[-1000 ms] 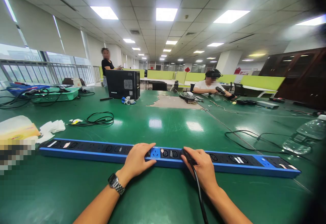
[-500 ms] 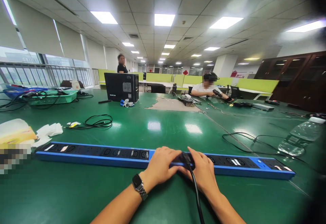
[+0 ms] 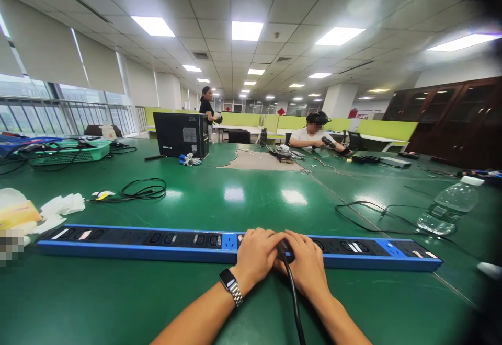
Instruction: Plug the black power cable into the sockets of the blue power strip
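A long blue power strip [image 3: 157,243] with black sockets lies across the green table [image 3: 251,198] near its front edge. My right hand [image 3: 308,264] is closed on a black plug [image 3: 283,248] that sits at the strip's middle, its black cable [image 3: 295,308] running back toward me. My left hand [image 3: 257,255], with a watch on the wrist, rests curled on the strip right beside the plug, touching my right hand.
A plastic water bottle [image 3: 447,206] lies at the right beside a loose black cable [image 3: 368,217]. A coiled cable [image 3: 143,191], tissues [image 3: 58,209], a green basket [image 3: 66,152] and a black computer case [image 3: 181,135] stand farther back. Two other people are at the far end.
My left hand slid right along the strip until it met my right hand at the plug. The view shifted slightly, so the strip sits a little further left.
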`<action>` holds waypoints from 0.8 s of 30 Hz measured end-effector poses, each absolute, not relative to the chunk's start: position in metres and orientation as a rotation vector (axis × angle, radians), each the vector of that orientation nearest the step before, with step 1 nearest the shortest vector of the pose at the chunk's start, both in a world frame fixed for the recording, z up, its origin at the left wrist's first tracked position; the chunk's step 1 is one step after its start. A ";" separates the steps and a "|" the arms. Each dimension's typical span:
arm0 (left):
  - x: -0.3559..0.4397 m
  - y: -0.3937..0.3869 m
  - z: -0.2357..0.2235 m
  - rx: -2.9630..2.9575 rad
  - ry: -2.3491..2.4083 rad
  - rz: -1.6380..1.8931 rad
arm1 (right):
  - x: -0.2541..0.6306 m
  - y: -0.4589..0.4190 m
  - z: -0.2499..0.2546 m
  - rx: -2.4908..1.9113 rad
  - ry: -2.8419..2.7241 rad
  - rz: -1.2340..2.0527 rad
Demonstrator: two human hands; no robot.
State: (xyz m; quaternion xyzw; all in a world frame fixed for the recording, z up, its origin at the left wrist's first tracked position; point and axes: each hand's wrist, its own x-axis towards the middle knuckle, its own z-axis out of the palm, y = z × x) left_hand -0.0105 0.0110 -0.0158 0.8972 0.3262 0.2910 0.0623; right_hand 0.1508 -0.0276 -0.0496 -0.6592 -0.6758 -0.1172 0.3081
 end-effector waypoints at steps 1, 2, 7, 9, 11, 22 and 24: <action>-0.011 0.011 -0.017 2.720 0.983 0.888 | 0.151 -0.028 -0.050 -1.746 -1.789 -0.312; -0.011 0.010 -0.017 2.728 0.983 0.889 | 0.151 -0.027 -0.050 -1.748 -1.789 -0.313; -0.009 0.008 -0.015 2.697 0.986 0.936 | 0.151 -0.027 -0.049 -1.741 -1.787 -0.317; -0.007 0.006 -0.007 2.610 0.976 1.060 | 0.151 -0.027 -0.049 -1.727 -1.788 -0.320; -0.005 0.006 0.004 2.521 0.951 1.188 | 0.151 -0.027 -0.050 -1.716 -1.781 -0.325; -0.125 0.043 0.024 1.983 1.157 1.692 | 0.153 -0.025 -0.053 -1.747 -1.763 -0.275; -0.157 0.046 0.018 1.912 1.283 1.702 | 0.153 -0.025 -0.053 -1.750 -1.776 -0.264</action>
